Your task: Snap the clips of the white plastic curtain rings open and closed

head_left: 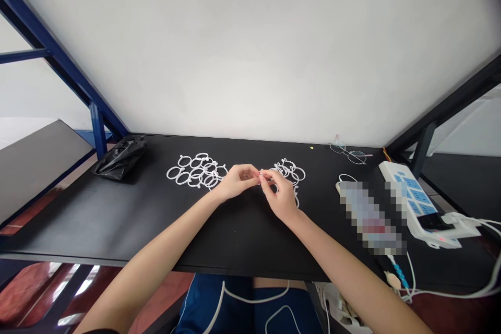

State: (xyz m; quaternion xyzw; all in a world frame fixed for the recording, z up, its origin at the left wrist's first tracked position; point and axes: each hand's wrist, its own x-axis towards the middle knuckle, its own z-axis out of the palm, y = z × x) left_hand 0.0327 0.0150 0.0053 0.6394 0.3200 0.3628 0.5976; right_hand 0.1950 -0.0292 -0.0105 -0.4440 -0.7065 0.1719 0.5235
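Both forearms are bare from wrist to the picture's edge at 6 o'clock, and so are the left hand (235,181), the right hand (281,197) and their slender fingers (247,170). At 6 o'clock show dark blue fabric shorts (207,309) with a thin white stripe (183,302) down the side seam (towards 7 o'clock). A thin white cable (245,300) loops across the lap.

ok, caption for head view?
Left hand and right hand pinch a white ring between left pile and right pile on a black table.

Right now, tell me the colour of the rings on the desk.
White rings, clearest in the head view.
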